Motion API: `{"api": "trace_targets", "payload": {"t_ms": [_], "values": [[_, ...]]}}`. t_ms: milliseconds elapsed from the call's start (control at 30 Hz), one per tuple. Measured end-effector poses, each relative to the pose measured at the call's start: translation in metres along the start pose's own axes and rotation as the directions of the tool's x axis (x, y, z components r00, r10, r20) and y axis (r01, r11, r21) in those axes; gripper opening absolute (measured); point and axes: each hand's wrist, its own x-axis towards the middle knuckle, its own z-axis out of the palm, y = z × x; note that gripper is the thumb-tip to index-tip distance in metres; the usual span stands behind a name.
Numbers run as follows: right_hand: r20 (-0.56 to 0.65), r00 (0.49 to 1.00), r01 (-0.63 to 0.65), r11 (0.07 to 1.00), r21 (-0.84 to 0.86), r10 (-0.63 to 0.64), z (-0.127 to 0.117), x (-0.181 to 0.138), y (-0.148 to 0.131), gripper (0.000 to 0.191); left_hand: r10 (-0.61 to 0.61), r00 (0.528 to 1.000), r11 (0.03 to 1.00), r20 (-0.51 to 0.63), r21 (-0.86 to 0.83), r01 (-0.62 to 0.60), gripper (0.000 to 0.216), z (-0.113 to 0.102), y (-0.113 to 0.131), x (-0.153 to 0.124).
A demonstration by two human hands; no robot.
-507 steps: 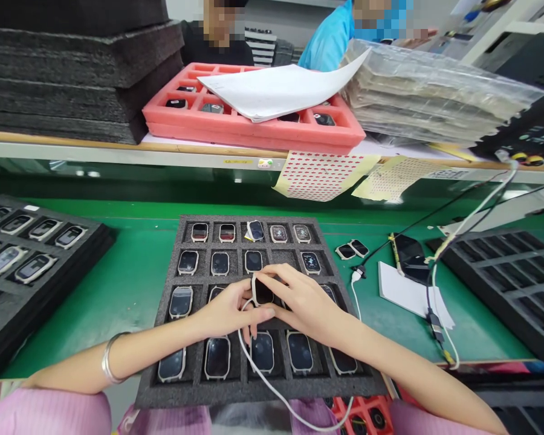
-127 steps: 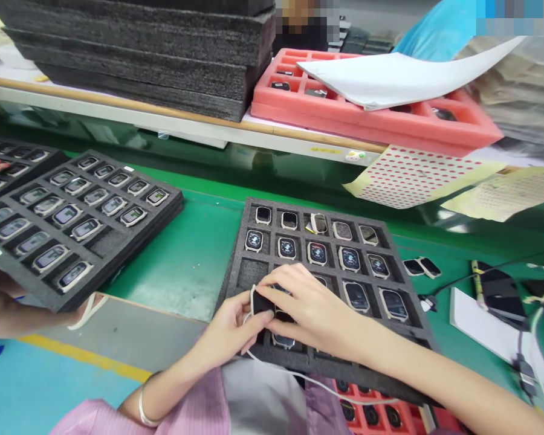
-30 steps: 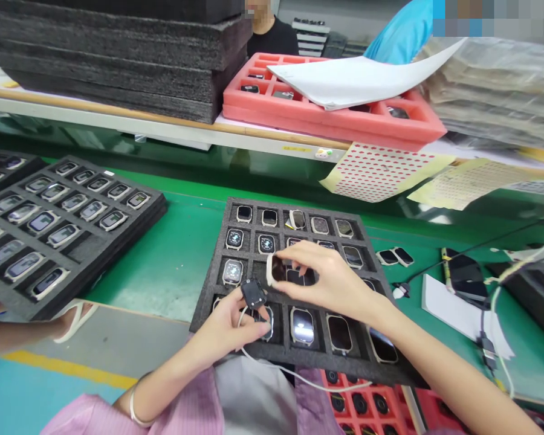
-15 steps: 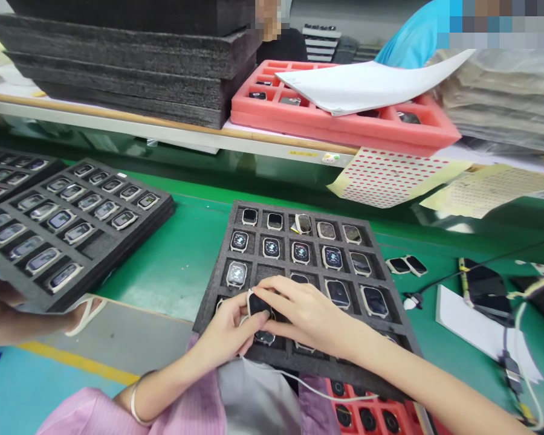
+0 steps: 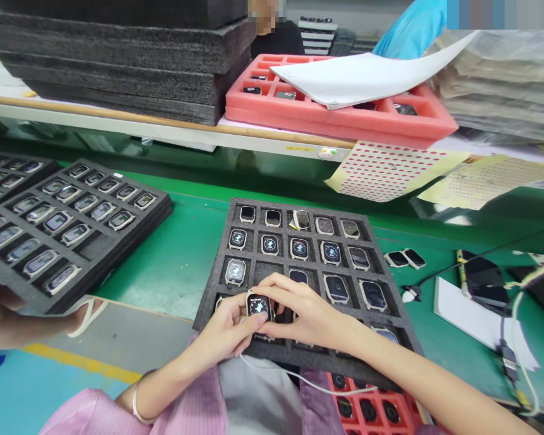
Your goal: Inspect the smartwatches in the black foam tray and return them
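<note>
A smartwatch (image 5: 255,306) with a light-coloured case and a lit dial sits between my two hands, over the front part of a black foam tray (image 5: 212,279). My left hand (image 5: 226,331) grips it from the left, thumb across the lower screen. From the other side, the fingers of my right hand (image 5: 306,311) close on its upper edge and right side. A white cable (image 5: 309,388) runs from beneath my left hand towards the right; its end is hidden. Rows of smartwatches fill the tray's compartments, several with lit screens such as this watch (image 5: 269,244).
Another watch-filled foam tray (image 5: 163,211) lies left, near a person's arm (image 5: 31,320). Two watches (image 5: 405,258), a phone (image 5: 483,284), white paper (image 5: 471,320) and cables lie right. A shelf (image 5: 163,125) ahead bears black foam trays (image 5: 131,78) and a red foam tray (image 5: 335,124).
The dark screen of the watch in my hands has lit up and shows a dial. Both hands keep about the same grip, and the view has shifted slightly.
</note>
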Motion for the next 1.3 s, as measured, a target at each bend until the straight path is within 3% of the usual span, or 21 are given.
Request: {"api": "trace_targets", "payload": {"t_ms": [300, 467, 1033, 1200, 1300], "values": [[0.050, 0.999, -0.006, 0.993, -0.118, 0.012, -0.002, -0.002, -0.004, 0.048, -0.019, 1.000, 0.999, 0.006, 0.026, 0.019, 0.033, 0.001, 0.001, 0.000], [0.031, 0.999, -0.005, 0.986, -0.167, 0.010, -0.001, -0.003, -0.005, 0.037, -0.026, 1.000, 0.999, -0.003, 0.024, 0.026, 0.036, 0.001, 0.001, 0.000], [-0.005, 0.999, 0.036, 0.976, -0.216, -0.038, 0.003, -0.004, 0.000, 0.038, -0.021, 1.000, 0.993, -0.012, 0.115, 0.022, 0.037, 0.002, 0.000, 0.000], [-0.001, 0.999, 0.042, 0.983, -0.178, -0.043, -0.002, -0.003, -0.001, 0.040, -0.016, 1.000, 0.990, -0.015, 0.137, 0.018, 0.035, 0.002, -0.004, 0.000], [-0.020, 1.000, 0.009, 0.999, -0.053, -0.010, -0.012, 0.001, 0.004, 0.041, -0.040, 0.999, 0.987, 0.034, 0.156, 0.034, 0.038, 0.002, -0.006, -0.001]]}}
